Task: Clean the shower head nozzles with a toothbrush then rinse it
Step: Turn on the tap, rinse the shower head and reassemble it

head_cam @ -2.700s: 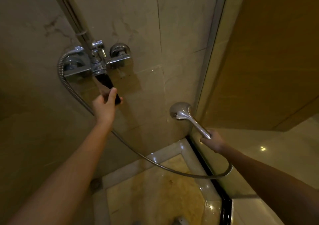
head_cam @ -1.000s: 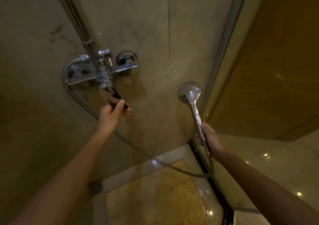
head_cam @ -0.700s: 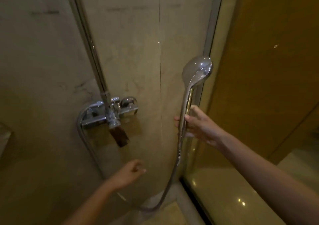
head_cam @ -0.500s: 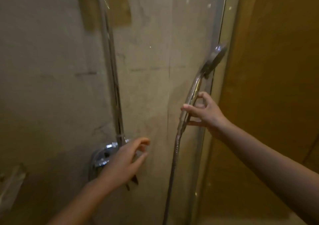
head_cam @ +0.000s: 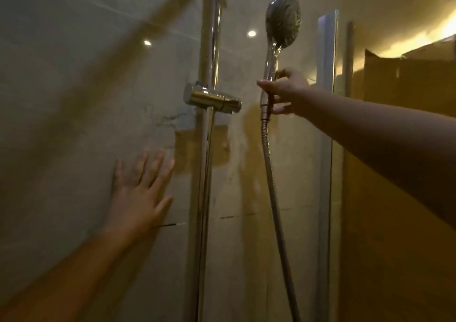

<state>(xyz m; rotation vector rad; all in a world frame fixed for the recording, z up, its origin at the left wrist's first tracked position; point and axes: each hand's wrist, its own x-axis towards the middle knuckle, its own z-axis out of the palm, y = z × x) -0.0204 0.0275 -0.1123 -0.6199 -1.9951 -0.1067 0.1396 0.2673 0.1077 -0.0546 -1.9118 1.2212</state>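
Observation:
A chrome shower head (head_cam: 283, 19) is held upright high in the view, its nozzle face turned toward me. My right hand (head_cam: 286, 91) grips its handle near the bottom, just right of the chrome holder (head_cam: 212, 98) on the vertical rail (head_cam: 208, 50). The metal hose (head_cam: 274, 186) hangs straight down from the handle. My left hand (head_cam: 140, 188) is spread flat against the tiled wall, left of the rail, holding nothing. No toothbrush is in view.
The beige marble wall (head_cam: 74, 99) fills the left and centre. A glass shower panel with a metal frame (head_cam: 327, 124) stands to the right of the hose, with a brown door or panel (head_cam: 407, 149) beyond it.
My left hand let go of the tap lever and rose to press on the wall. My right hand lifted the shower head from low by the floor up beside the rail holder.

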